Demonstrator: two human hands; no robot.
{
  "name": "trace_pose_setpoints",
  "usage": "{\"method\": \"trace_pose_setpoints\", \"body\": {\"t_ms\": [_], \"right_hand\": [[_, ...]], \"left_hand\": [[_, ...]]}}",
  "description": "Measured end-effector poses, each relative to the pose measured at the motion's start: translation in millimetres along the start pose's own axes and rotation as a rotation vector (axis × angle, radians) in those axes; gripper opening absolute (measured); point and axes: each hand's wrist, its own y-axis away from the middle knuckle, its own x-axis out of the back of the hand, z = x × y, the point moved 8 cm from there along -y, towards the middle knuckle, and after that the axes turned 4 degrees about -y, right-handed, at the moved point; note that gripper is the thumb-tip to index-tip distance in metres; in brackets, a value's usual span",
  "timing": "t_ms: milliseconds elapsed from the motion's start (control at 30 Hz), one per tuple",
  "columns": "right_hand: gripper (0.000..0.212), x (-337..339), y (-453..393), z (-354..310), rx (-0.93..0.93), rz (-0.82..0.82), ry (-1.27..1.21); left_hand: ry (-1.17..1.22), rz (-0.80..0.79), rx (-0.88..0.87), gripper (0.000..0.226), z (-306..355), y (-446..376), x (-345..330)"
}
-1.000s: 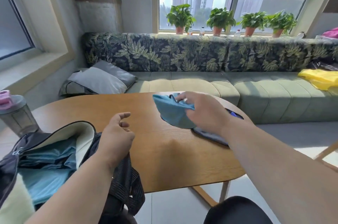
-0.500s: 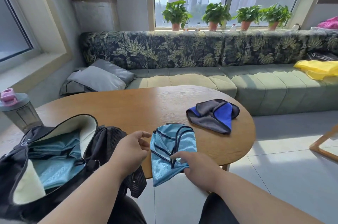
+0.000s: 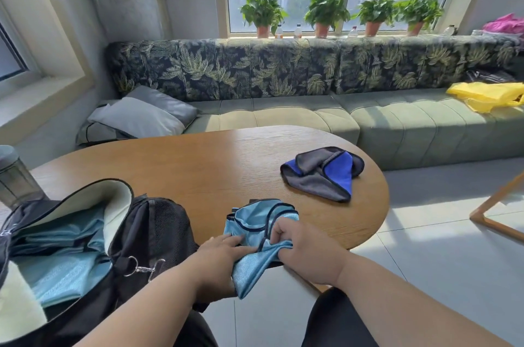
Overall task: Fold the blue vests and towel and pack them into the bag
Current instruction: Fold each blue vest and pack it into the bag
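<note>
Two hands are working at the near edge of the table (image 3: 198, 165), and we are reading the scene from the left. We are seeing a grey bottle (image 3: 12, 176) cut off by the left border, then the black bag (image 3: 150, 233) lying open at the table's left end, its mouth gaping toward us with folded blue fabric (image 3: 65, 261) already lying inside it. Just right of the bag, the left hand (image 3: 218, 258) is gripping the lower part of the light blue vest (image 3: 255, 236), fingers curled onto the cloth. The vest is bunching up on the table's near rim, its lower end hanging off the edge over the floor. The right hand (image 3: 306, 250) is pinching the vest's right side, fingers tucked into a fold. Further right and back, well apart from the hands, the blue-and-grey towel (image 3: 323, 173) is lying crumpled near the table's rounded right end. We are seeing bare wood stretching between bag and towel. Beyond, a green sofa (image 3: 397, 125) is running along the window wall.
</note>
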Motion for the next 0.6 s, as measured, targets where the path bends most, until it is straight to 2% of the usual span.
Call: {"method": "trace_pose_setpoints", "body": {"t_ms": [100,133,200,300,367,600], "right_hand": [[0.017,8,-6,-5,-0.023,-0.039,-0.025],[0.016,13,-9,-7,-0.032,-0.034,-0.046],[0.010,24,-18,-10,-0.042,-0.008,-0.099],[0.005,40,-38,-4,-0.095,0.057,-0.212],[0.008,44,-55,10,-0.144,0.132,-0.245],[0.021,34,-77,78,-0.300,0.340,-0.157]], "left_hand": [[0.337,0.053,0.004,0.038,-7,-1,2],[0.476,0.065,0.049,0.034,-15,-1,2],[0.731,0.090,0.157,0.038,-31,-1,2],[0.922,0.139,0.270,0.043,-44,-4,4],[0.932,0.201,0.349,0.049,-50,-10,6],[0.660,0.375,0.638,0.048,-73,-36,10]]}}
